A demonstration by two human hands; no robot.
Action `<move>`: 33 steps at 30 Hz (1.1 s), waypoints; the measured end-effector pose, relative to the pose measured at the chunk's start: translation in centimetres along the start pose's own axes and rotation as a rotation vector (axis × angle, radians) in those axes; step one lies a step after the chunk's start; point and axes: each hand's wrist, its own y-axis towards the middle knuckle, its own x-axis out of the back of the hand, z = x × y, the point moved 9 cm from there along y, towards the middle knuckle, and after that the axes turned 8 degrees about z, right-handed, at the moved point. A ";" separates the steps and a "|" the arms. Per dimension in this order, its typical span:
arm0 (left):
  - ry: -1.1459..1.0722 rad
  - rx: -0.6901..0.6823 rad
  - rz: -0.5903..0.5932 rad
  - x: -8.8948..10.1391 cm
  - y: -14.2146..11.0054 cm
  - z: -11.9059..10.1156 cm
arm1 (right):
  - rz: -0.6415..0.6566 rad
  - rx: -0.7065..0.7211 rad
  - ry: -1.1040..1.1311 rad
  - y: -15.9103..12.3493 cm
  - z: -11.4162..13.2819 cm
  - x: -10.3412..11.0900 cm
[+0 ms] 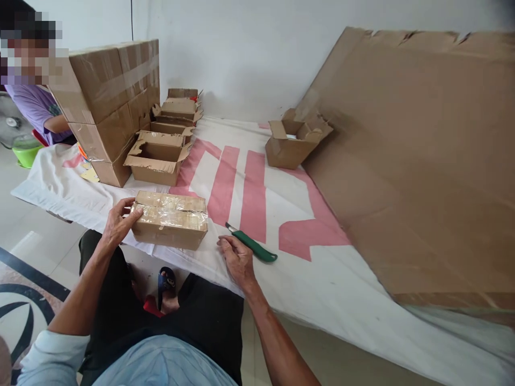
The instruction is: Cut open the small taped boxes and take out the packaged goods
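A small closed cardboard box (171,235) with shiny clear tape across its top rests near the table's front edge. My left hand (119,222) grips its left end, thumb on the top and fingers at the far corner. To the right of the box, my right hand (238,262) rests on the cloth with its fingers curled together. Whether anything small is between those fingertips is hidden. Just beyond it lies a green utility knife (255,246), its blade end pointing to the upper left, outside the hand's hold.
Stacked taped cartons (107,102) rise at the left, beside a row of open boxes (156,169). Another open box (287,150) stands at the back against a large leaning cardboard sheet (422,161). A white and pink cloth (322,284) covers the table. A person in purple (34,104) sits far left.
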 end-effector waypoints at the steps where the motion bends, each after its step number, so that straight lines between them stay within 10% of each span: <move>1: -0.038 0.001 0.011 -0.2 0.0 0.2 | 0.008 0.015 0.022 0.0 0.3 -0.3; 14: -0.101 -0.011 0.089 -1.4 -2.9 -0.6 | 0.099 0.150 0.001 0.4 5.3 -3.4; 26: -0.004 0.011 0.394 -0.2 2.1 -1.8 | 0.163 0.149 0.004 0.7 4.4 -4.3; 33: -0.020 -0.057 0.208 -0.9 1.1 -1.8 | 0.157 0.241 -0.198 1.1 4.7 -2.3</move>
